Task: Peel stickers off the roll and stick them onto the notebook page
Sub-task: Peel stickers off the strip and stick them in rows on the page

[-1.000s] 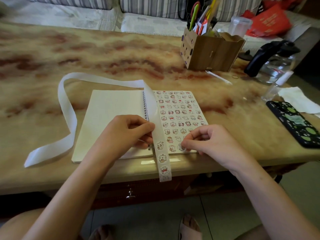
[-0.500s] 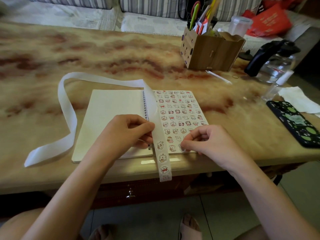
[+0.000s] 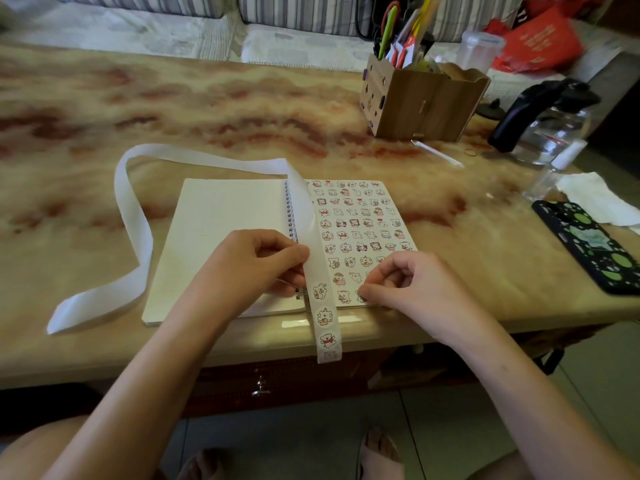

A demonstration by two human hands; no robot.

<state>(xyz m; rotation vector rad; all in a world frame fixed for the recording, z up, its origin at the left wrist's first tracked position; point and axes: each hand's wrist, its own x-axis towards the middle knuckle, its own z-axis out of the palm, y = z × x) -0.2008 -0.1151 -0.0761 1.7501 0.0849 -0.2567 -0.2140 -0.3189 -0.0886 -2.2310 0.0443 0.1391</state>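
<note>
Head view. Strip (image 3: 325, 320) hangs over the table (image 3: 242, 341) edge with three or four stickers left. Left hand (image 3: 252, 268) is clamped on the strip beside the spiral. Right hand (image 3: 412, 282) has its fingertips together, pressing at the page (image 3: 360, 230) near edge; whether a sticker lies under them I cannot tell. Risk: a sticker overlapping its neighbours or the page edge, the page being nearly full. Spent backing (image 3: 135, 237) loops far left.

Marbled table (image 3: 173, 109): notebook (image 3: 221, 244), perhaps phone (image 3: 588, 247)
</note>
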